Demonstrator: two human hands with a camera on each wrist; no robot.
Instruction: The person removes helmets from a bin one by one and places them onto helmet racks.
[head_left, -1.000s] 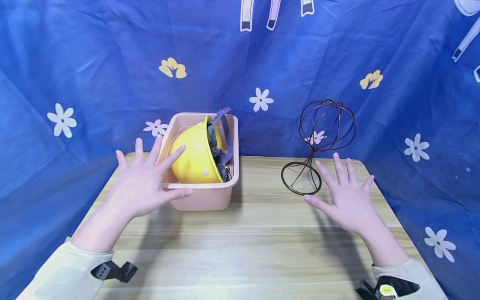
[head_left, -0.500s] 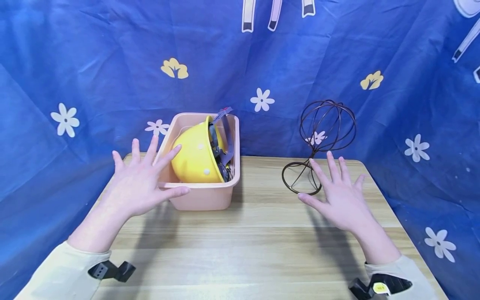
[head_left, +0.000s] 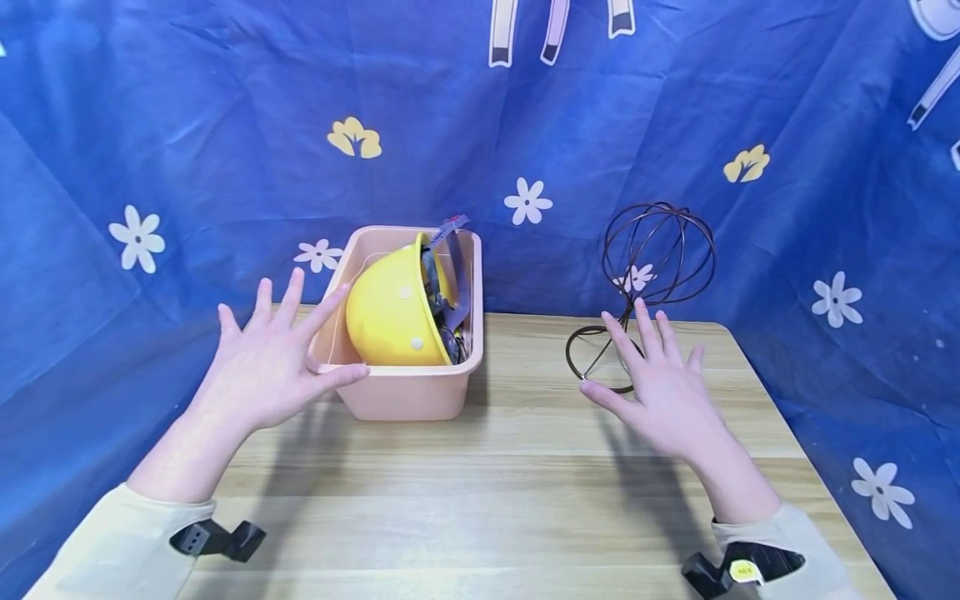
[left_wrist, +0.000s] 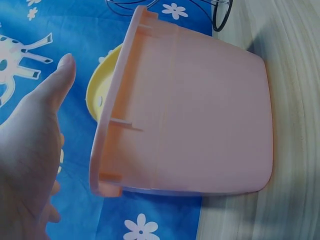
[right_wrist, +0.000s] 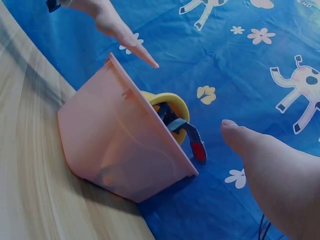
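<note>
A yellow hard hat lies on its side in a pink plastic bin, its dark inner straps facing right and one strap rising above the rim. My left hand, fingers spread and straight, hovers in front of the bin's left side; the left wrist view has the hand apart from the bin. On the right, a dark wire stand with a globe-shaped top and ring base stands upright. My right hand is spread just before its base, partly covering it, and holds nothing.
A wooden table lies under everything, its bare front part between my forearms. Blue patterned cloth hangs close behind the bin and stand and along both sides.
Both hands have drifted left in the head view, the right one further, so it covers more of the stand's base. The bin, hard hat and stand stay in place.
</note>
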